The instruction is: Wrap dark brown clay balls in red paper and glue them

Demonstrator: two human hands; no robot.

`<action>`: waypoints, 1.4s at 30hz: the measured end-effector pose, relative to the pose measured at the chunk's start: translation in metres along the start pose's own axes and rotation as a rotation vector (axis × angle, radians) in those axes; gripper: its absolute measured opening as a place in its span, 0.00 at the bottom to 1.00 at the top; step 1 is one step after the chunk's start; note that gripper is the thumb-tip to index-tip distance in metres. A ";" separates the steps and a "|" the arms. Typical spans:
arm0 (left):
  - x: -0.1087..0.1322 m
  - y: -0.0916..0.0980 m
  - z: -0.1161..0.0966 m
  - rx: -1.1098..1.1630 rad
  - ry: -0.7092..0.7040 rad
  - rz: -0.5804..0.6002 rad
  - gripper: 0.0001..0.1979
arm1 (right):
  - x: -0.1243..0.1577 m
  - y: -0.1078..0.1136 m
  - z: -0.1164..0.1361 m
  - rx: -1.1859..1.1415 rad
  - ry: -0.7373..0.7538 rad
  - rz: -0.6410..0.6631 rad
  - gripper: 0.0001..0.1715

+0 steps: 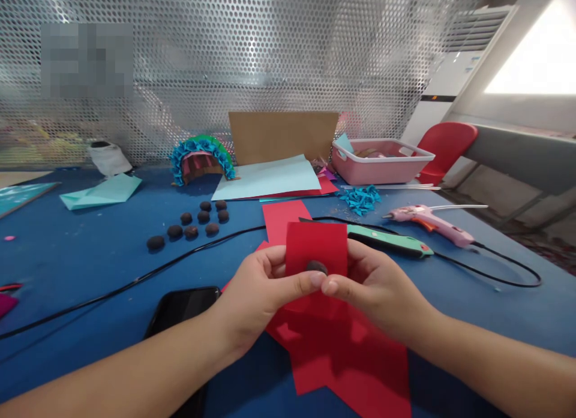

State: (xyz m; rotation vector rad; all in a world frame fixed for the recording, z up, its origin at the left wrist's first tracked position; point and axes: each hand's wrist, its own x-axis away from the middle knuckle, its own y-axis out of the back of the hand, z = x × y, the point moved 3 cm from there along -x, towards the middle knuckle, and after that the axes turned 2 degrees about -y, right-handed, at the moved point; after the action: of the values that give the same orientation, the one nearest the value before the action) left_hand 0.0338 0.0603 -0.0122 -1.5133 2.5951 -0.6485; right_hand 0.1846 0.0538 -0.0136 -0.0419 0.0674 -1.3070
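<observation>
Between my two hands, a piece of red paper (317, 241) is held up above the table. A small dark brown ball (317, 267) rests against its front face, by my thumb tips. My left hand (265, 286) grips the paper's left side, with the thumb in front just under the ball. On the right side, my right hand (373, 277) closes on the same paper, its thumb tip beside the left one. Fingers behind the paper are partly hidden. More red paper (360, 358) lies on the table beneath. Several similar dark balls (191, 232) sit to the left.
A green utility knife (389, 240) and a pink glue gun (427, 223) lie right, with a black cord (171, 266) crossing the table. A phone (186, 307) is partly under my left forearm. Behind stand a blue-trimmed arch (202, 151), cardboard (283, 136) and a pink basket (382, 172).
</observation>
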 end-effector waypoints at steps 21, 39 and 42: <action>-0.003 -0.001 0.001 0.132 0.047 -0.080 0.10 | -0.004 -0.001 -0.006 -0.174 -0.139 0.045 0.19; -0.001 -0.001 0.006 0.107 0.057 -0.060 0.14 | -0.005 0.000 -0.010 -0.181 -0.205 0.004 0.15; -0.002 -0.001 0.007 0.091 0.049 -0.052 0.14 | -0.005 0.001 -0.011 -0.187 -0.208 0.000 0.15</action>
State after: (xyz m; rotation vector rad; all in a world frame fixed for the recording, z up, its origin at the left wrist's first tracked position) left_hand 0.0373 0.0595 -0.0190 -1.5615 2.5308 -0.8072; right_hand 0.1835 0.0587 -0.0243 -0.3365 0.0122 -1.2868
